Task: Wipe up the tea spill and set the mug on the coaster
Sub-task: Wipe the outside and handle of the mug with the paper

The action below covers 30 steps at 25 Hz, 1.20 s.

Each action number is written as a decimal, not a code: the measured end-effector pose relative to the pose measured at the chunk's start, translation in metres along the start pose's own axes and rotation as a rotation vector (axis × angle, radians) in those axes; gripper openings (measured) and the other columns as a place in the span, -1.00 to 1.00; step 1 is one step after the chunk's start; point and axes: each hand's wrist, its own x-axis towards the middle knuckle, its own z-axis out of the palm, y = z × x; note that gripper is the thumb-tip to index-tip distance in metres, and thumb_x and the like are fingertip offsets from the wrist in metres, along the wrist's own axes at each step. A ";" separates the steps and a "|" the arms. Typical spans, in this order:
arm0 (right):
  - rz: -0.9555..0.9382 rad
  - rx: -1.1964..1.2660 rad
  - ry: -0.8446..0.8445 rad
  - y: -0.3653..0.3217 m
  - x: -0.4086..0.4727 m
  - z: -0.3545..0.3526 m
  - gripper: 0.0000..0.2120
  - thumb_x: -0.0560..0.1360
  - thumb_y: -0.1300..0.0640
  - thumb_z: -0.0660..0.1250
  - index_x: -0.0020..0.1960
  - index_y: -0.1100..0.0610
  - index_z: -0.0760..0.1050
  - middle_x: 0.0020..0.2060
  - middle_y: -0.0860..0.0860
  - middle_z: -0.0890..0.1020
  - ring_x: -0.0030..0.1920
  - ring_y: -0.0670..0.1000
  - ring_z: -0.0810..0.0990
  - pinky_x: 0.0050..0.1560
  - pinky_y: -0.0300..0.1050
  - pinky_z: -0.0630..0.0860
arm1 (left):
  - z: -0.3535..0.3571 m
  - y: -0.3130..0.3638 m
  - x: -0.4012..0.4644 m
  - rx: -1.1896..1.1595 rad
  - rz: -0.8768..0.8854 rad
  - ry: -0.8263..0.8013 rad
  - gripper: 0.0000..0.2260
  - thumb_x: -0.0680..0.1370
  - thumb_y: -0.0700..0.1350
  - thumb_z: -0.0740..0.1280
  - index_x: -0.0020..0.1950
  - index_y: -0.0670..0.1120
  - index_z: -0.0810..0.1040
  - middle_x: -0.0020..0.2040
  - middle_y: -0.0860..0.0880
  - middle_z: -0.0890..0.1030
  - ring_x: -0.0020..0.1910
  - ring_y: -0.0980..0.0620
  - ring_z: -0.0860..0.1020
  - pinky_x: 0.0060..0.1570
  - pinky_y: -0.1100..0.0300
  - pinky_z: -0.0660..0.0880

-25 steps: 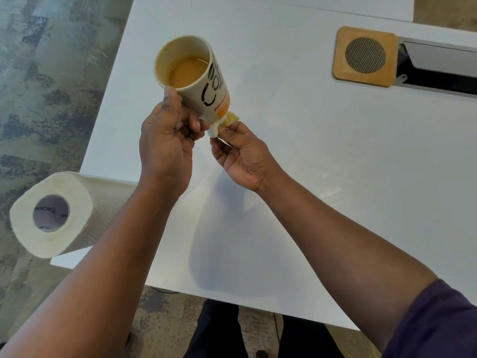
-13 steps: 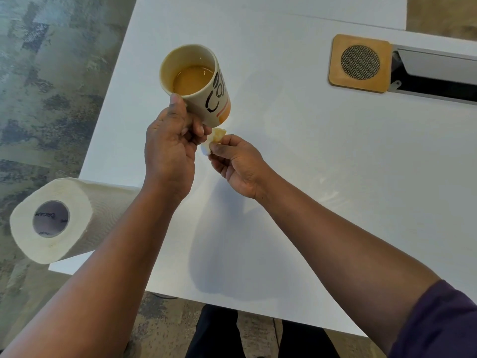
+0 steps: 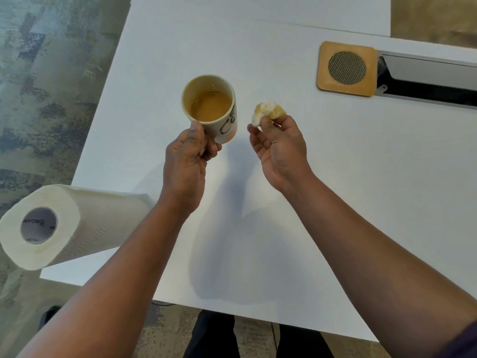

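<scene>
White counter (image 3: 335, 177) carries a coaster (image 3: 347, 69) far right. Left hand (image 3: 187, 161) grips the mug (image 3: 210, 108) aloft, its lettering half hidden; right hand (image 3: 278, 146) pinches a stained paper wad (image 3: 268, 112).

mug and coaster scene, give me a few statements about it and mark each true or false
1. The left hand holds the mug above the table. True.
2. The mug is empty. False: it holds light brown tea.
3. The right hand pinches a crumpled, tea-stained paper wad. True.
4. The mug already stands on the coaster. False: the wooden coaster lies bare, away to the right of the mug.
5. The paper towel roll stands upright in the middle of the table. False: it lies on its side at the near left corner, overhanging the edge.
</scene>
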 end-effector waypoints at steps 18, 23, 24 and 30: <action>-0.027 -0.242 -0.004 0.031 0.020 0.022 -0.89 0.65 0.26 0.26 0.15 0.12 0.47 0.08 0.11 0.64 0.13 0.08 0.63 0.22 0.01 0.60 | -0.020 -0.050 0.016 0.156 -0.115 -0.011 -0.56 0.67 0.17 0.10 -0.28 0.13 0.64 -0.09 -0.02 0.60 0.07 0.00 0.43 0.33 0.00 0.28; 0.006 -0.249 0.006 0.049 0.034 0.028 -0.85 0.65 0.26 0.26 0.21 0.17 0.46 0.06 0.12 0.63 0.07 0.05 0.62 0.21 0.01 0.60 | -0.036 -0.065 0.028 0.163 -0.146 -0.011 -0.57 0.74 0.05 0.07 -0.20 -0.10 0.51 -0.17 0.07 0.66 0.01 0.13 0.48 0.27 0.08 0.26; 0.011 -0.252 0.009 0.051 0.035 0.029 -0.86 0.65 0.27 0.25 0.20 0.17 0.46 0.07 0.12 0.63 0.07 0.05 0.62 0.21 0.02 0.60 | -0.039 -0.067 0.029 0.164 -0.147 -0.015 -0.58 0.74 0.05 0.07 -0.21 -0.10 0.47 -0.19 0.07 0.65 -0.01 0.11 0.47 0.27 0.08 0.26; 0.016 -0.249 0.019 0.055 0.041 0.031 -0.85 0.64 0.26 0.26 0.21 0.17 0.46 0.09 0.13 0.64 0.10 0.08 0.63 0.21 0.05 0.61 | -0.043 -0.068 0.035 0.184 -0.157 -0.016 -0.59 0.74 0.05 0.07 -0.13 -0.18 0.47 -0.19 0.07 0.65 -0.11 0.22 0.48 0.23 0.08 0.28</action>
